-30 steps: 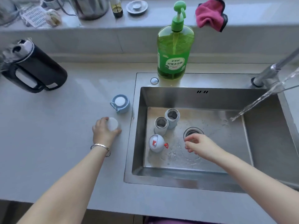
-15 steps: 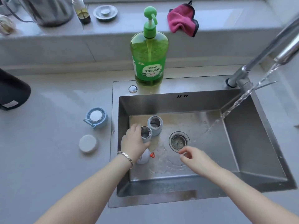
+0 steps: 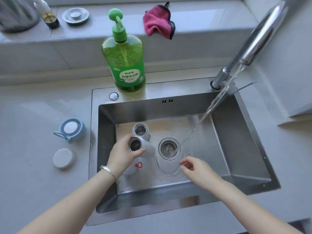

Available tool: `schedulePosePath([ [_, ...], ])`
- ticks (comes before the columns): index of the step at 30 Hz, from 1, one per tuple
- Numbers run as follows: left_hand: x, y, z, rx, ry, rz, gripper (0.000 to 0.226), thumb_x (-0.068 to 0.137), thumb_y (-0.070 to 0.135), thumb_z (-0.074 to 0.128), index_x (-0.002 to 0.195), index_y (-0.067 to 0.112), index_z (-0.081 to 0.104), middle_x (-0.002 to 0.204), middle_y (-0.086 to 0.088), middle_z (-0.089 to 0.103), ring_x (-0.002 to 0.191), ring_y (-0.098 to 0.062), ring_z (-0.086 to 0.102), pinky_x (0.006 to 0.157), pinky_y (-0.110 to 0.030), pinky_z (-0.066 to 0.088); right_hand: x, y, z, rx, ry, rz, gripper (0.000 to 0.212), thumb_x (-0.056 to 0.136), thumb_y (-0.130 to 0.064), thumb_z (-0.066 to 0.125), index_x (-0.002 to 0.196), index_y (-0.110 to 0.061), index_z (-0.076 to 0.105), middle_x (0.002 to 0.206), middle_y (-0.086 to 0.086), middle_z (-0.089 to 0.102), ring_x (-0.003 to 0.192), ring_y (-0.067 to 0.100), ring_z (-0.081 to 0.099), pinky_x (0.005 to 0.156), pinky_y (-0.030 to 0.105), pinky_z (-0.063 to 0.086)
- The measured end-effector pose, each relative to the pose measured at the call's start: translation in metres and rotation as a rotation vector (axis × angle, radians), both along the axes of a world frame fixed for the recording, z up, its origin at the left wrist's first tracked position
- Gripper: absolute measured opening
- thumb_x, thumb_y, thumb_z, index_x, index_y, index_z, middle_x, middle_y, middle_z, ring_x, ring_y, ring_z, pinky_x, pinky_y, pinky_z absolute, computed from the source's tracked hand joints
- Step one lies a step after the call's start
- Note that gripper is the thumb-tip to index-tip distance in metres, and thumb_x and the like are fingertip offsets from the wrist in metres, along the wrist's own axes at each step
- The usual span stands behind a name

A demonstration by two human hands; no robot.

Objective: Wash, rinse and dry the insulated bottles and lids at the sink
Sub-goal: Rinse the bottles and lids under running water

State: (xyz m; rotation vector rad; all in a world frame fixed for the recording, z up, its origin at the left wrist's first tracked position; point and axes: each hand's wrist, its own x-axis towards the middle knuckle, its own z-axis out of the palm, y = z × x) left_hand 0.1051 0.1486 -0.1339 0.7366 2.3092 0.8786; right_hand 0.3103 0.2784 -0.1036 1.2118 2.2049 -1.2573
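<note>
My left hand (image 3: 122, 155) grips a pale insulated bottle (image 3: 147, 146) near its open mouth, fingers and thumb curled round the neck. The bottle is tilted in the middle of the frame, over the left part of the sink (image 3: 249, 149). Just behind it, toward the upper frame, a second bottle (image 3: 141, 130) stands upright on the basin floor with its mouth open. Below my left hand, partly hidden by it, a white lid with a red tab (image 3: 136, 167) lies in the basin. My right hand (image 3: 196, 169) hangs over the wet basin floor at lower centre-right, its fingers loosely curled and holding nothing. The drain strainer (image 3: 169, 148) sits between my two hands. Water (image 3: 217, 102) runs in a slanted stream from the faucet (image 3: 253, 44) at the upper right and lands right of the drain. On the counter, left of the sink, sit a blue lid with a loop (image 3: 72, 129) and, below it, a round white cap (image 3: 63, 158). A green pump bottle of dish soap (image 3: 125, 65) stands on the sink's back rim, and a pink cloth (image 3: 158, 22) hangs over the ledge above. A bracelet (image 3: 109, 171) circles my left wrist.
</note>
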Motion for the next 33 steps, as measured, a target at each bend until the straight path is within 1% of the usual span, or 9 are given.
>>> schedulePosePath([
  [3, 0.021, 0.013, 0.039, 0.160, -0.208, 0.154, 0.028, 0.075, 0.024, 0.076, 0.098, 0.028, 0.060, 0.094, 0.011, 0.065, 0.081, -0.008, 0.063, 0.073, -0.022, 0.053, 0.006, 0.019, 0.008, 0.116, 0.131, -0.063, 0.021, 0.092, -0.018, 0.052, 0.109, -0.013, 0.062, 0.107, 0.002, 0.062, 0.096, 0.013, 0.056, 0.079, 0.013, 0.036],
  [7, 0.054, 0.051, 0.076, 0.326, -0.440, 0.293, 0.024, 0.082, 0.017, 0.069, 0.105, 0.018, 0.062, 0.101, -0.009, 0.065, 0.084, -0.017, 0.063, 0.058, -0.027, 0.058, -0.003, 0.042, 0.037, 0.430, 0.438, 0.048, 0.047, 0.091, -0.038, 0.036, 0.121, -0.009, 0.059, 0.127, 0.005, 0.056, 0.121, 0.019, 0.047, 0.102, 0.014, 0.023],
  [11, 0.082, 0.087, 0.097, 0.423, -0.425, 0.273, 0.016, 0.082, 0.017, 0.069, 0.090, 0.029, 0.061, 0.091, -0.005, 0.067, 0.086, -0.022, 0.066, 0.074, -0.041, 0.057, -0.026, 0.058, 0.053, 0.642, 0.626, 0.291, 0.048, 0.090, -0.033, 0.036, 0.120, -0.003, 0.059, 0.118, 0.012, 0.064, 0.108, 0.026, 0.060, 0.095, 0.026, 0.029],
  [15, 0.092, 0.102, 0.109, 0.508, -0.488, 0.337, 0.022, 0.077, 0.018, 0.074, 0.093, 0.025, 0.061, 0.089, -0.010, 0.067, 0.078, -0.019, 0.066, 0.070, -0.043, 0.059, -0.032, 0.110, 0.068, 0.489, 0.343, 0.289, 0.063, 0.085, -0.051, 0.014, 0.096, -0.017, 0.065, 0.100, 0.007, 0.067, 0.097, 0.028, 0.057, 0.080, 0.034, 0.039],
  [18, 0.091, 0.110, 0.110, 0.507, -0.501, 0.346, 0.023, 0.081, 0.009, 0.070, 0.095, 0.025, 0.060, 0.094, -0.010, 0.065, 0.081, -0.020, 0.064, 0.069, -0.043, 0.059, -0.027, 0.134, 0.073, 0.234, 0.150, 0.131, 0.050, 0.098, -0.042, 0.023, 0.068, -0.016, 0.054, 0.081, 0.007, 0.061, 0.089, 0.031, 0.055, 0.069, 0.034, 0.036],
  [23, 0.100, 0.126, 0.106, 0.429, -0.496, 0.310, 0.038, 0.056, 0.042, 0.076, 0.090, 0.032, 0.064, 0.093, -0.005, 0.069, 0.090, -0.026, 0.067, 0.078, -0.050, 0.056, -0.039, 0.108, 0.070, 0.440, 0.410, 0.224, 0.062, 0.088, -0.041, 0.008, 0.107, -0.013, 0.060, 0.111, 0.006, 0.064, 0.106, 0.027, 0.054, 0.083, 0.034, 0.038],
  [26, 0.096, 0.127, 0.104, 0.443, -0.546, 0.324, 0.030, 0.071, 0.024, 0.077, 0.096, 0.025, 0.061, 0.095, -0.009, 0.066, 0.081, -0.019, 0.066, 0.070, -0.044, 0.059, -0.031, 0.123, 0.064, 0.448, 0.411, 0.240, 0.074, 0.076, -0.055, 0.000, 0.100, -0.020, 0.060, 0.101, 0.000, 0.064, 0.096, 0.022, 0.054, 0.072, 0.032, 0.035],
  [29, 0.087, 0.121, 0.107, 0.499, -0.595, 0.366, 0.021, 0.086, 0.003, 0.059, 0.101, 0.017, 0.057, 0.098, -0.009, 0.064, 0.082, -0.018, 0.064, 0.062, -0.036, 0.059, -0.008, 0.144, 0.049, 0.276, 0.319, 0.017, 0.066, 0.075, -0.061, 0.013, 0.080, -0.010, 0.056, 0.083, 0.004, 0.061, 0.082, 0.023, 0.052, 0.063, 0.032, 0.032],
  [33, 0.086, 0.121, 0.099, 0.494, -0.673, 0.314, 0.022, 0.088, 0.007, 0.055, 0.106, 0.019, 0.056, 0.098, -0.006, 0.066, 0.084, -0.018, 0.066, 0.067, -0.036, 0.059, 0.013, 0.156, 0.044, -0.484, 0.329, -0.591, 0.027, 0.091, -0.043, 0.049, 0.087, -0.019, 0.060, 0.085, 0.004, 0.057, 0.076, 0.020, 0.056, 0.056, 0.031, 0.054],
])
